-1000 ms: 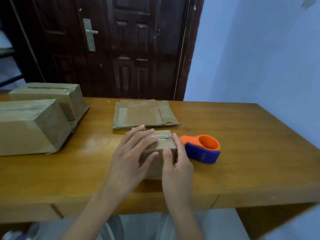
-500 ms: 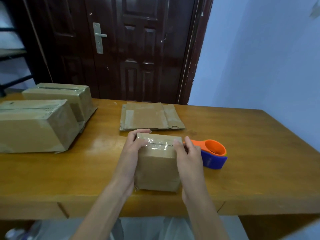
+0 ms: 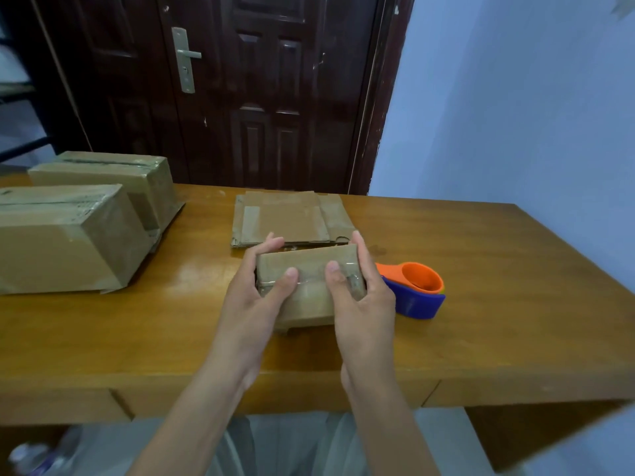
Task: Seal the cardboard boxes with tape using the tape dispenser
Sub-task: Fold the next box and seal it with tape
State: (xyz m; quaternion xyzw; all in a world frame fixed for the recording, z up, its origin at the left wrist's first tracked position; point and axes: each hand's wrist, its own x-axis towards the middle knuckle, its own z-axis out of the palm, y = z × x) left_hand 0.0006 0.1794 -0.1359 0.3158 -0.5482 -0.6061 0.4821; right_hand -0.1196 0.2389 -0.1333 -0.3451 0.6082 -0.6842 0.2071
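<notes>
My forearms reach forward over the near edge of the wooden desk [image 3: 481, 304]. My left hand [image 3: 251, 300] and right hand [image 3: 364, 297] grip a small cardboard box [image 3: 305, 269] from either side, thumbs pressed on its glossy taped top, fingers curled over the far edge. Just beside my right hand sits the tape dispenser [image 3: 417, 290], a rounded orange core in a blue shell. Beyond the box lies flattened cardboard [image 3: 288, 218] with tape strips. At far left stand two larger taped cartons [image 3: 68, 235], and behind them all a dark panelled door [image 3: 268, 91].
</notes>
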